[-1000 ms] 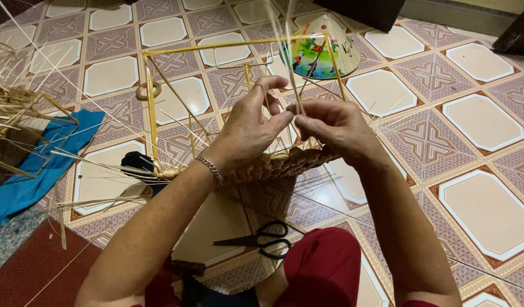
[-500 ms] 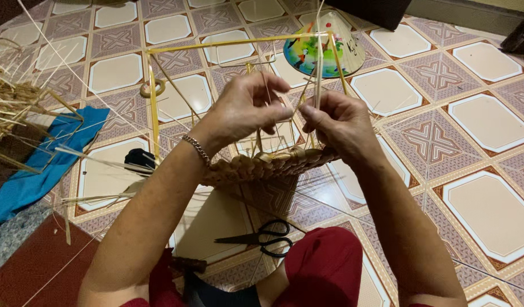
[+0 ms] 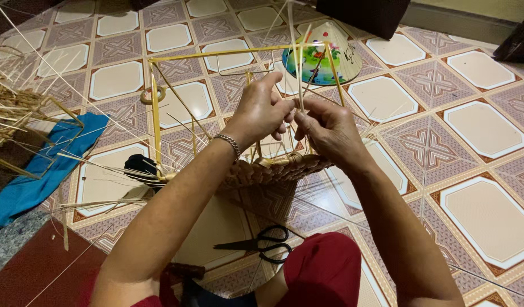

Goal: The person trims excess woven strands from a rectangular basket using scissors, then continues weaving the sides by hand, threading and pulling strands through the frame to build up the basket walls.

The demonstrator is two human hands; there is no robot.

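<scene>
Head view. Left hand (image 3: 261, 111) and right hand (image 3: 324, 128) meet above the half-woven brown rattan basket (image 3: 273, 170), which sits on the patterned tiled floor (image 3: 489, 136) inside a yellow bamboo frame (image 3: 155, 108). Fingers of both hands pinch one thin pale upright strand (image 3: 300, 68). Judgement: keep the strand taut, bend it low against the woven rim. Black scissors (image 3: 262, 245) lie near; blue cloth (image 3: 40, 170) well apart.
</scene>
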